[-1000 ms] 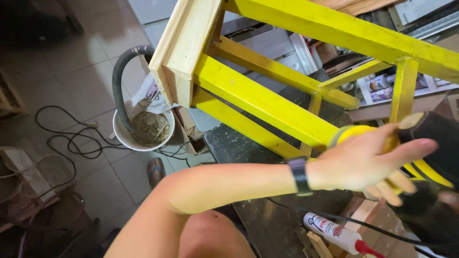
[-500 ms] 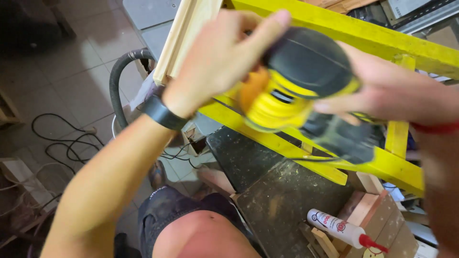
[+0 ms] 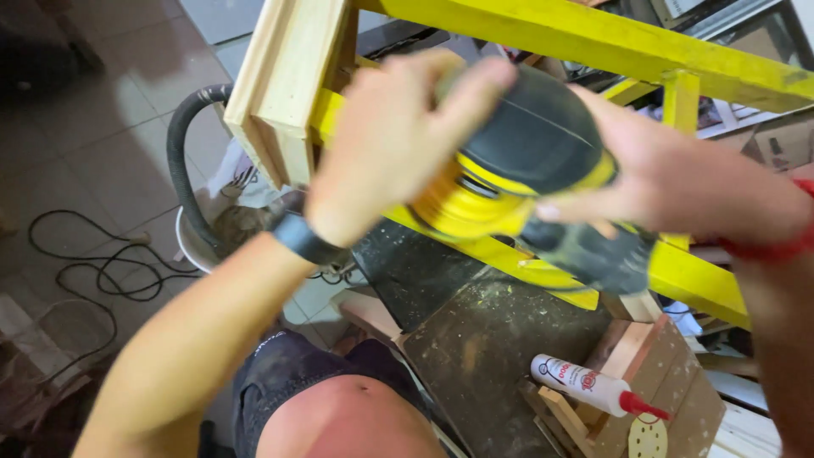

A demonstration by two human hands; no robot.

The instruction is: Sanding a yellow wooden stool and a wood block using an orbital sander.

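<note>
A yellow and black sander (image 3: 526, 182) is gripped by both hands, held up against the yellow-painted wooden frame (image 3: 593, 38). The left hand (image 3: 390, 144) is clamped over its front, fingers curled across the top; the right hand (image 3: 670, 182) is wrapped around its rear. The pad's contact is hidden. If the tool is tilted, an edge could be gouged. The glue bottle (image 3: 585, 383) below, on the dusty board (image 3: 483, 339), could be knocked.

L hand (image 3: 398, 144) curled palm-down, fingers wrapped, R hand (image 3: 670, 182) gripping opposite, both forearms raised
</note>
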